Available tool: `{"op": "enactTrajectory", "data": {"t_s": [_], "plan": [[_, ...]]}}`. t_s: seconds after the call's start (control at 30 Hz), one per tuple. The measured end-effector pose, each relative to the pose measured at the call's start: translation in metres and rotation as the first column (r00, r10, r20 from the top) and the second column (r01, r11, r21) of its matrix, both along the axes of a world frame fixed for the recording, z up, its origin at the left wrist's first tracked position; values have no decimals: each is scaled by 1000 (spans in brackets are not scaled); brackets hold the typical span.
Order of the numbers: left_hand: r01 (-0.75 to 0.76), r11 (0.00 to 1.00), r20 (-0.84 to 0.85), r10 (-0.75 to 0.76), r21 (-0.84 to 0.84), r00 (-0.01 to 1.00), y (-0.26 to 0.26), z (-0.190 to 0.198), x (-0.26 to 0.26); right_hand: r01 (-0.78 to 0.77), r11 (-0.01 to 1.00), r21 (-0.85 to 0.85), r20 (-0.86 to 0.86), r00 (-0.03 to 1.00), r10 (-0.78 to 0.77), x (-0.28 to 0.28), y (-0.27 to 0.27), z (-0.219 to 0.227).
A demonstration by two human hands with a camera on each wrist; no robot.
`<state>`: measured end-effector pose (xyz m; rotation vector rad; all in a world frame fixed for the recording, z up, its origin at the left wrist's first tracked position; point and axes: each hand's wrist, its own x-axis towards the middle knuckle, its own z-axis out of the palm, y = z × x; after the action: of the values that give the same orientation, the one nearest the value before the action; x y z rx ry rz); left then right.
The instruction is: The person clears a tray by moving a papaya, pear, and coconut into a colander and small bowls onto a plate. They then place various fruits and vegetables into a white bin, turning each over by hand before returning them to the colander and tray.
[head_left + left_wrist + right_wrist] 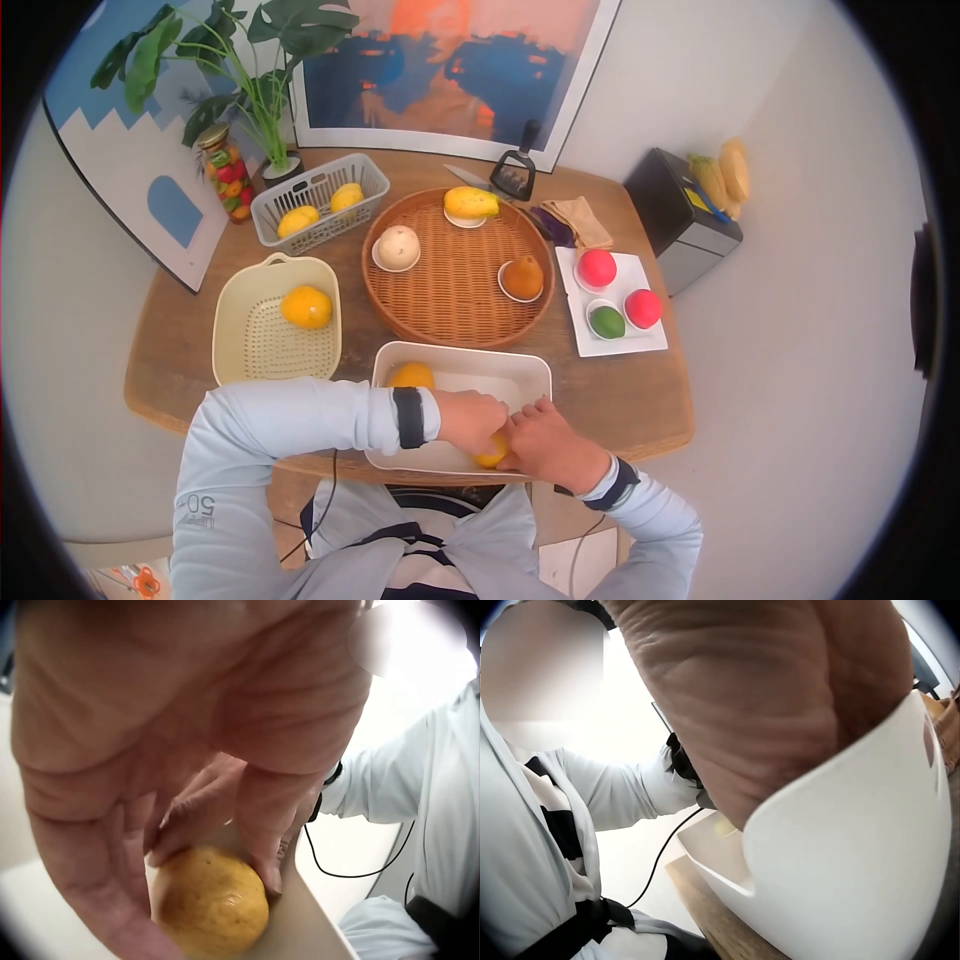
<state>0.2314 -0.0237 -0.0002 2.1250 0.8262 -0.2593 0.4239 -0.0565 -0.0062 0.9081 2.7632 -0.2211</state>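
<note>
In the head view, my left hand (470, 418) reaches into a white rectangular bin (548, 385) and holds a round yellow-orange fruit (492, 454) near its front wall. My right hand (552, 447) comes over the bin's right side and grips the same fruit, its fingers meeting my left ones. In the left wrist view, curled fingers surround the glossy fruit (214, 904), which has small dark specks. The right wrist view shows mostly my palm (780, 697) over the white bin wall (855, 847); its fingertips are hidden. Another yellow-orange fruit (411, 376) lies at the bin's back left.
A cream basket (230, 300) with one yellow-orange fruit stands left. Behind are a grey basket (320, 190) with yellow fruit and a round wicker tray (450, 270) bearing fruit on small dishes. A white plate (630, 345) sits right, a knife block (680, 210) beyond.
</note>
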Motion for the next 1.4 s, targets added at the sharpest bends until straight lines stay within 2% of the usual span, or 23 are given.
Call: {"op": "enactTrajectory", "data": {"t_s": [0.07,0.13,0.27,0.37,0.47,0.57,0.6,0.67,0.73,0.77,0.83,0.93,1.0,1.13,1.23,1.4], "plan": [[-81,985,-35,77,-154,996,3,-11,8,-5,1000,-30,-22,1000,4,0,1,-2],[-139,945,-12,142,-297,990,3,-16,8,25,998,-52,35,999,-23,-5,1,1],[-241,791,57,328,-563,943,4,-35,5,42,998,-41,20,999,-42,-10,-2,3],[-235,512,55,488,-826,871,11,-50,-6,105,991,-81,-77,991,-111,-10,1,1],[-240,294,-16,601,-925,799,16,-48,-24,159,970,-183,-269,941,-205,-7,3,-1],[-243,281,25,700,-928,714,11,-24,-44,158,963,-219,-619,740,-262,-10,2,12],[-252,282,40,735,-926,677,9,-19,-49,168,963,-212,-657,705,-268,-11,2,18],[-134,333,187,768,-933,612,1,-9,-64,188,961,-201,-730,626,-275,-14,1,31],[-57,399,301,772,-915,560,-12,12,-75,176,905,-387,-706,575,-413,-17,-4,43],[-84,453,339,765,-887,548,-18,18,-79,167,864,-475,-683,549,-481,-18,-5,46],[-138,556,415,742,-820,527,-30,22,-85,115,847,-519,-698,514,-498,-21,-7,42],[-150,621,506,735,-769,451,-39,7,-88,71,847,-526,-719,495,-488,-29,-10,40],[-281,703,568,701,-653,432,-48,3,-89,67,831,-552,-710,486,-510,-32,-13,38],[-432,812,656,576,-393,487,-61,8,-87,84,767,-636,-668,437,-602,-36,-22,30],[-466,808,687,568,-360,454,-64,8,-82,96,776,-624,-695,386,-607,-38,-26,25],[-369,600,493,797,-710,349,-64,8,-83,130,882,-453,-796,386,-466,-44,-28,27]]}}
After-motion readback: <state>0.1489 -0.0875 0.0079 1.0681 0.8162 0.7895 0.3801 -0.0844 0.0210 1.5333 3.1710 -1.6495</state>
